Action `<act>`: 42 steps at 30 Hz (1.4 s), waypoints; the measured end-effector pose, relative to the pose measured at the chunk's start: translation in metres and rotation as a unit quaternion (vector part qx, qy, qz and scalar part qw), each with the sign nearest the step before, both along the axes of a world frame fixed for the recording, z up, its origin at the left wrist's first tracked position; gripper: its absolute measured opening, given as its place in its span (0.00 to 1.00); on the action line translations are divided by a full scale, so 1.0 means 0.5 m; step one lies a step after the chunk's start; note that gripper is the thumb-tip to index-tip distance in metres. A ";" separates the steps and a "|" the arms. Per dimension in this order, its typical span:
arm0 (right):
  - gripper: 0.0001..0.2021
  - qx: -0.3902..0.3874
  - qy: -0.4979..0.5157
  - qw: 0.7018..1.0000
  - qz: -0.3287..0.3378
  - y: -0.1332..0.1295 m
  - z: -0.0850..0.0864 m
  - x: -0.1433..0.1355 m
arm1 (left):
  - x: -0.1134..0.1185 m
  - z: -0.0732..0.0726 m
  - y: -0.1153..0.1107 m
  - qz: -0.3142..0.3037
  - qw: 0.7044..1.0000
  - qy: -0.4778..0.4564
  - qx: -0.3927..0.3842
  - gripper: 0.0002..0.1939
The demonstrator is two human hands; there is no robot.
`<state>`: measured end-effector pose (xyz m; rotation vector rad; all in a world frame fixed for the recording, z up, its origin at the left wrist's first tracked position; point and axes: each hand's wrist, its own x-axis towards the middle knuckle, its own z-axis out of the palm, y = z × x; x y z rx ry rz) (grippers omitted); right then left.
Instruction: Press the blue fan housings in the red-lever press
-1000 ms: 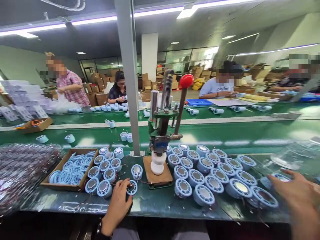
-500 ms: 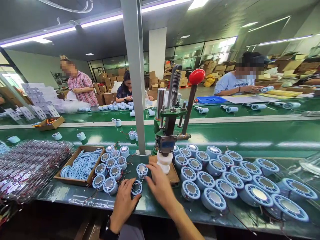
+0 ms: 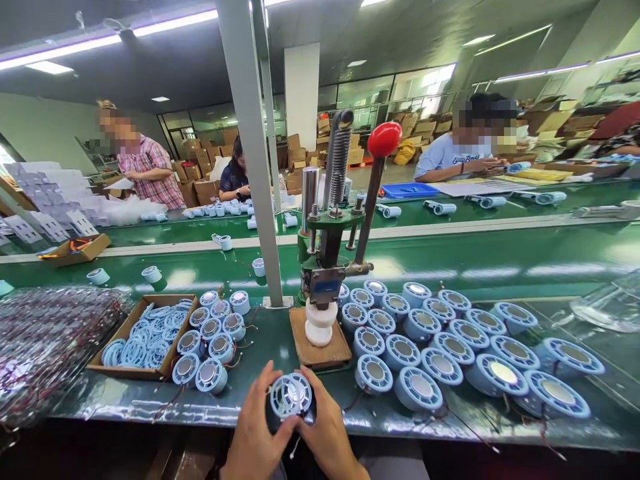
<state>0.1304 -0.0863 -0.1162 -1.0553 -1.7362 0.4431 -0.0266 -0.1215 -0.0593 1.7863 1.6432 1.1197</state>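
Observation:
Close to the table's front edge, my two hands meet around a light-blue round housing point(image 3: 302, 392) with a silver disc in its middle. My left hand point(image 3: 256, 421) curls its fingers around a thin blue slotted ring point(image 3: 275, 403), which overlaps the housing's face on the left. Thumb and fingers of my right hand point(image 3: 326, 421) grip the housing from the right. A short wire with a white plug hangs below it. Just beyond my hands stands a lever press point(image 3: 325, 283) with a white round head point(image 3: 319, 327) over a brown base plate point(image 3: 306, 352).
A cardboard box point(image 3: 131, 369) of blue rings stands left, beside a group of finished-looking housings point(image 3: 211, 375). Many more housings point(image 3: 419, 387) fill the right side. A bundle of wired parts point(image 3: 55, 340) lies far left. A metal post point(image 3: 250, 147) rises behind; several co-workers sit or stand across the green conveyor point(image 3: 475, 257).
My right hand has taken the housing from beside the press base and drawn it nearer. My left hand has brought the ring against it. The view has shifted slightly right.

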 end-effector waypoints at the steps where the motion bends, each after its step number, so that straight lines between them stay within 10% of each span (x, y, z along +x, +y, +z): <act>1: 0.30 0.015 0.002 1.000 -0.007 0.001 0.000 -0.001 | 0.014 0.012 0.009 -0.021 0.999 0.025 -0.005 0.32; 9: 0.32 0.039 0.003 0.999 -0.037 0.004 0.011 -0.013 | 0.043 0.042 0.044 -0.013 0.997 0.046 -0.068 0.38; 21: 0.35 -0.021 0.023 1.000 -0.004 0.008 0.034 -0.014 | 0.074 0.004 0.022 0.054 0.998 0.001 -0.035 0.32; 26: 0.28 -0.060 -0.123 0.990 0.028 0.005 0.057 0.009 | 0.083 -0.030 0.017 0.075 0.997 -0.028 0.003 0.30; 28: 0.32 -0.075 -0.219 0.970 0.077 0.016 0.128 0.046 | 0.085 -0.047 0.019 0.070 0.997 -0.030 0.009 0.29; 31: 0.32 0.014 -0.254 0.961 0.107 0.070 0.328 0.118 | 0.086 -0.073 0.028 0.059 0.998 -0.030 0.016 0.27; 35: 0.22 0.236 -0.140 0.961 -0.041 0.205 0.659 0.179 | 0.080 -0.097 0.042 0.065 0.997 -0.026 0.022 0.28; 37: 0.20 0.236 -0.061 0.965 -0.101 0.284 0.771 0.178 | 0.071 -0.094 0.050 0.062 0.997 -0.023 0.025 0.28; 42: 0.17 0.087 0.053 0.993 -0.061 0.408 0.818 0.138 | 0.039 -0.001 0.099 0.055 0.997 -0.059 -0.014 0.29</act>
